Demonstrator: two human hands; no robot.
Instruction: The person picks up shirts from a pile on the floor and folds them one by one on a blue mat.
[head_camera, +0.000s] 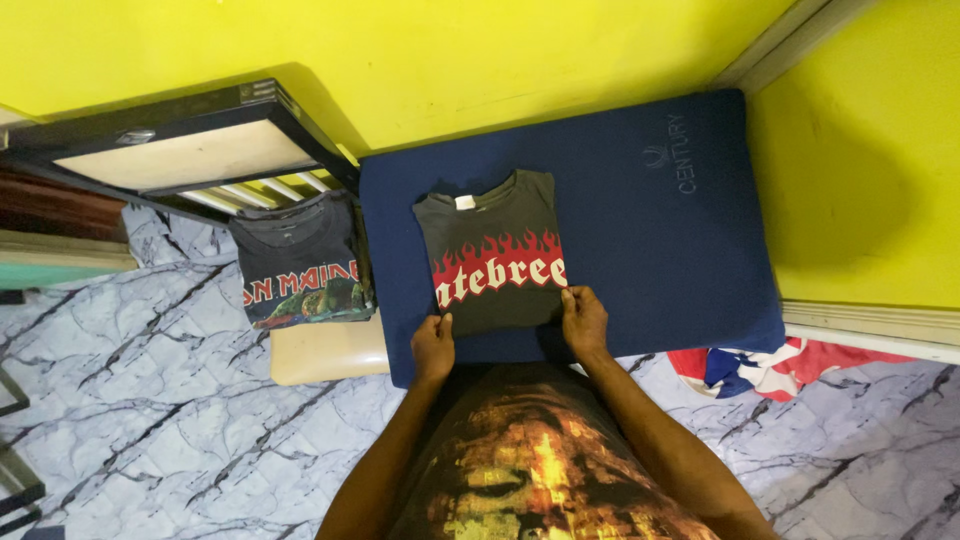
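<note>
Folded dark T-shirt (495, 265), soft & light, is pinched at near corners by left hand (433, 345) & right hand (583, 318) on blue mat (660, 240).

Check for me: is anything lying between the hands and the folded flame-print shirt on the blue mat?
Nothing visible. The left hand and right hand already grip the near edge of the shirt on the blue mat.

Small white neck label (464, 202) inside collar of folded dark shirt (492, 262); no packages, signs, screens.
</note>
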